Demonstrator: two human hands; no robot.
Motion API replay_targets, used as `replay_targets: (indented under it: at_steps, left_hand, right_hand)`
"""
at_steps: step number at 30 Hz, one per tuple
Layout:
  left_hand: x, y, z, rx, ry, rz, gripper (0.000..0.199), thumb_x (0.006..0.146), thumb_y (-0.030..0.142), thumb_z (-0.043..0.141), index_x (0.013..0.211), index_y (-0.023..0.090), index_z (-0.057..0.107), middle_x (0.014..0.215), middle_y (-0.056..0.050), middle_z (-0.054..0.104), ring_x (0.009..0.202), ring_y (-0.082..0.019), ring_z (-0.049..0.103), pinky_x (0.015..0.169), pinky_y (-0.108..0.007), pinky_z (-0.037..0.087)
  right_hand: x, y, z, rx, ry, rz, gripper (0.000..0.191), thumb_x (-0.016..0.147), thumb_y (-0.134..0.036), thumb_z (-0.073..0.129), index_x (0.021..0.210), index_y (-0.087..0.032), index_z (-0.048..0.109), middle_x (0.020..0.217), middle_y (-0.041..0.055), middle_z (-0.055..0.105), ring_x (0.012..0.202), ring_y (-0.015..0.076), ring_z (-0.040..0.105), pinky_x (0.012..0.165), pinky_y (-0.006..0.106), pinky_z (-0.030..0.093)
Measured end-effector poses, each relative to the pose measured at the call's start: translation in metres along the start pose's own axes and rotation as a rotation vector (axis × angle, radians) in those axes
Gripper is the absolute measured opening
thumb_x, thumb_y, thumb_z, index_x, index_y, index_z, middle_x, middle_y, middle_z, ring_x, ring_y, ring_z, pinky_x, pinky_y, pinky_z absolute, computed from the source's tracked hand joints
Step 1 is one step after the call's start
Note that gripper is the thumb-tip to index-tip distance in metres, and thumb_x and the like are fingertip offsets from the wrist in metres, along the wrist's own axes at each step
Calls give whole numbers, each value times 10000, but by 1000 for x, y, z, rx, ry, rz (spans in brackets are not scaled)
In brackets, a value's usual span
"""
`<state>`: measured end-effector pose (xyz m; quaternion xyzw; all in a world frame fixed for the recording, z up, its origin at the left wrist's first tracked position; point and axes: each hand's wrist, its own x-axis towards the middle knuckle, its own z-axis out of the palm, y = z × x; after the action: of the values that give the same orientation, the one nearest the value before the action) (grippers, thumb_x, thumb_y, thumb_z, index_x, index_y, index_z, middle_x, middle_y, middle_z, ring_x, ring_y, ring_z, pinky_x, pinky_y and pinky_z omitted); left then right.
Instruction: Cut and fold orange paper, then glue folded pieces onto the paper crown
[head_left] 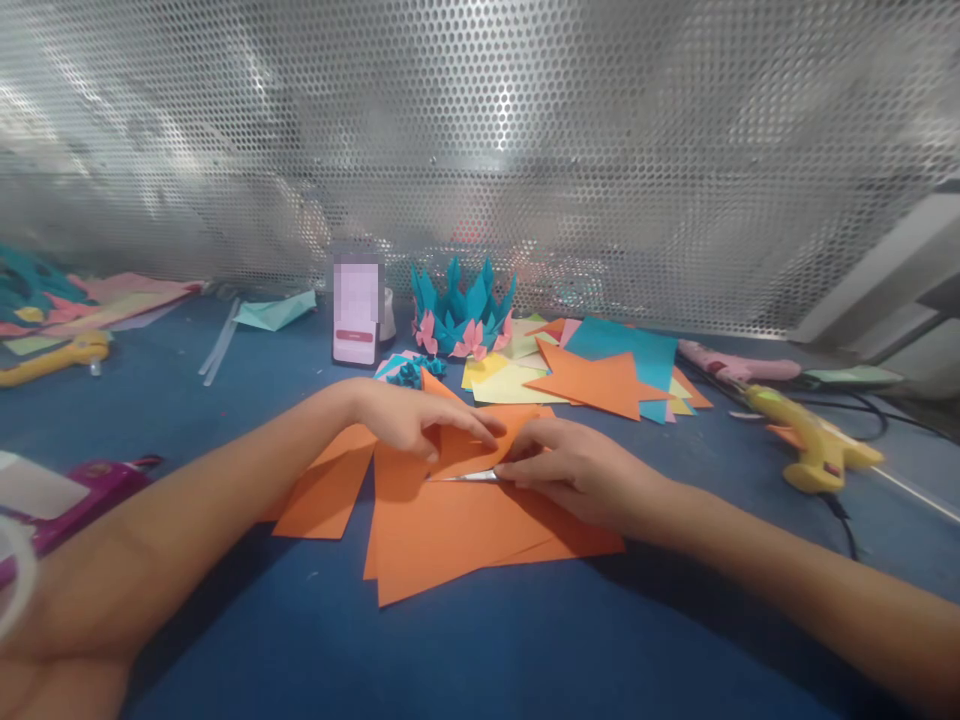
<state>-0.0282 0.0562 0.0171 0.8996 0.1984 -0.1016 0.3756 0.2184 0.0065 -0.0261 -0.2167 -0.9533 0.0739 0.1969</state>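
A perforated metal wall (pixel 480 120) rises beyond the blue counter (pixel 450 660). Both forearms reach in from the near corners, converging over stacked orange sheets (pixel 435 540) at the middle. The left hand (pixel 401 415) arches palm down, its grip loosely spread, with fingers over a raised orange flap (pixel 517 430). The right hand (pixel 585 465) comes in from the right, knuckles up, its grip pinching a slim, pointed silver tool (pixel 480 476) that lies over the sheets, tip toward the left.

Beyond them stands a teal-and-pink paper crown (pixel 461 310), with cut colored papers (pixel 592 380) just to its right. A yellow glue gun (pixel 814 440) lies at right. Left of the crown, a phone (pixel 356 315) stands upright before a small white container (pixel 387 315); its contents cannot be made out.
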Motion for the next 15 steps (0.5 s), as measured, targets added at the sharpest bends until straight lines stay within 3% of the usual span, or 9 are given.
replay_targets:
  at_steps: [5, 8, 12, 15]
  left_hand:
    - [-2, 2, 0, 19, 3, -9, 681, 715, 60, 453, 1367, 250, 397, 1513, 22, 251, 1391, -201, 205, 1096, -320, 274]
    - [-1, 4, 1, 38, 1, -25, 661, 731, 57, 436, 1360, 253, 389, 1532, 11, 189, 1401, -193, 172, 1057, -312, 329]
    - [5, 5, 7, 84, 130, -69, 434, 792, 142, 468, 1209, 256, 512, 1509, -20, 235, 1371, -222, 243, 1009, -335, 373]
    - [8, 7, 11, 149, 221, -91, 334, 792, 188, 508, 1119, 247, 540, 1449, -38, 325, 1317, -225, 317, 1019, -356, 352]
  right_hand:
    - [-2, 2, -3, 74, -16, -6, 267, 892, -155, 482, 1001, -222, 716, 884, 84, 657, 778, 154, 593, 662, 271, 460]
    - [-4, 3, -4, 93, -17, 2, 252, 901, -179, 478, 1009, -207, 705, 889, 88, 649, 799, 158, 591, 691, 276, 462]
    - [-5, 6, -11, 131, -68, -11, 209, 884, -175, 492, 981, -198, 676, 939, 77, 641, 850, 149, 580, 756, 267, 445]
    - [-6, 8, -21, 98, -127, 55, 167, 805, -116, 512, 896, -185, 634, 888, 55, 616, 799, 142, 554, 700, 254, 428]
